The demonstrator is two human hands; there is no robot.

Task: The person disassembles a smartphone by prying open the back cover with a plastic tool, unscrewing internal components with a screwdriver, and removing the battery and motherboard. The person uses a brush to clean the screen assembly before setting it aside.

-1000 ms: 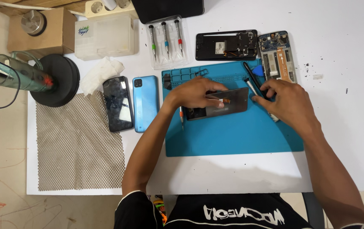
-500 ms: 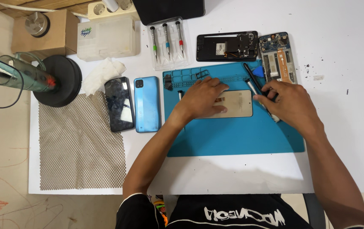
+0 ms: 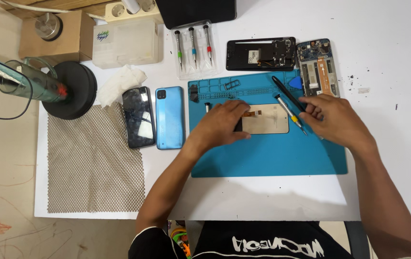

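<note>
Beige phone panel point(image 3: 266, 119) lies at centre frame on the blue mat point(image 3: 272, 158), long axis left-right, its left end pinned under the left hand point(image 3: 222, 125); the right hand point(image 3: 334, 121), nearer the right end, apparently grips nothing beside a yellow-banded screwdriver point(image 3: 290, 114).

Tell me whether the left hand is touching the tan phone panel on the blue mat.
Touching. The head view shows the left hand lying over the left end of the tan panel, fingers on it with no gap.

a beige panel point(image 3: 266, 118) lies on a teal mat point(image 3: 272, 153), beside a light-blue phone point(image 3: 170, 117) and tan mesh point(image 3: 95, 163).
</note>
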